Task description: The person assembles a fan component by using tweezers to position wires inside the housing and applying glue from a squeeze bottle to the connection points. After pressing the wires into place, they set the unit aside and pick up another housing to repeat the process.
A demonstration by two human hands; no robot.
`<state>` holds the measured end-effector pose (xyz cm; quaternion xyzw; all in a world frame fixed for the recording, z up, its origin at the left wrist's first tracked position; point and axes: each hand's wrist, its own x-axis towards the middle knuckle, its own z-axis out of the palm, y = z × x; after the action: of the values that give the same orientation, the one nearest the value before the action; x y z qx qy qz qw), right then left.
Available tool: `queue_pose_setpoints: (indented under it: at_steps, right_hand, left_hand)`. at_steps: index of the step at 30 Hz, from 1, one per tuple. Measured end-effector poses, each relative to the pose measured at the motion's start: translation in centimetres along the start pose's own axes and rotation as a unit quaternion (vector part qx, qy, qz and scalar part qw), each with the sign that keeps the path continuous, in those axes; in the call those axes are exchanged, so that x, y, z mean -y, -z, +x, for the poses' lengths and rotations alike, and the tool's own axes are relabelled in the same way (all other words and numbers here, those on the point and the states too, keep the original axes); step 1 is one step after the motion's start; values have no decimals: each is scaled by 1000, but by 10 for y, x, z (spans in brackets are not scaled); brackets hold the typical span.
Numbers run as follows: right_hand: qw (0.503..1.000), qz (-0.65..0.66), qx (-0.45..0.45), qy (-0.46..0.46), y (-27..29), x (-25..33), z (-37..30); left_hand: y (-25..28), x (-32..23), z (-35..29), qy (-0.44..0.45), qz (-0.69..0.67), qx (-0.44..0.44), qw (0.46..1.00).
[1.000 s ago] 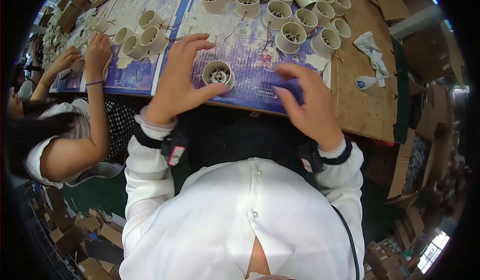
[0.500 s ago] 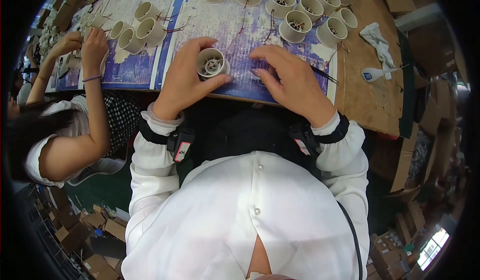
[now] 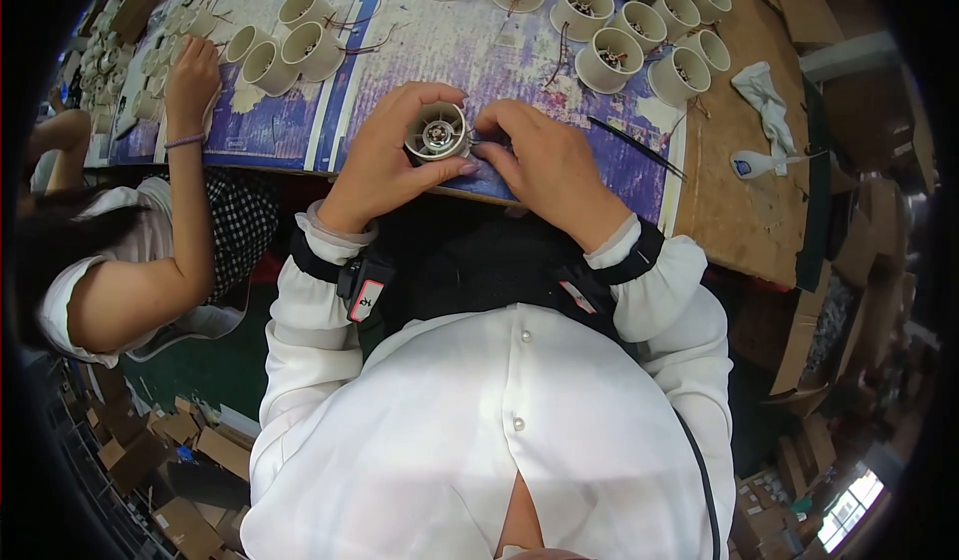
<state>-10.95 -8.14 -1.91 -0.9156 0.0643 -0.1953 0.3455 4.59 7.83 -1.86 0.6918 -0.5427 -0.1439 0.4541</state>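
My left hand (image 3: 385, 155) is wrapped around a short white plastic cylinder (image 3: 411, 132) at the table's front edge. The cylinder's opening faces up and shows a round hub with a small metal-coloured part (image 3: 439, 134) at its centre. Against the cylinder's right side, my right hand (image 3: 534, 145) has its thumb and fingers drawn together. What lies between those fingertips is too small to make out. Black tweezers (image 3: 639, 147) lie on the table to the right of my right hand.
Several similar white cylinders (image 3: 609, 60) with thin wires stand at the back right, more (image 3: 312, 52) at the left. A white cloth (image 3: 767, 105) and a small nozzle bottle (image 3: 751, 165) lie on the cardboard (image 3: 744, 215). A co-worker's arm (image 3: 190, 190) is at the left.
My right hand has moved left to the cylinder, and its fingers have closed beside it. My left hand still holds the cylinder. The co-worker's farther arm has drawn back from the table.
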Motion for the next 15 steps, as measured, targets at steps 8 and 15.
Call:
queue_pose_setpoints:
  at_steps: [8, 15]
  right_hand:
    - [995, -28, -42, 81, -4, -5, -3]
    - [992, -83, -17, 94, 6, 7, -10]
  left_hand:
    - [-4, -4, 0, -12, -13, -17, 1000]
    - [-9, -3, -3, -72, 13, -56, 996]
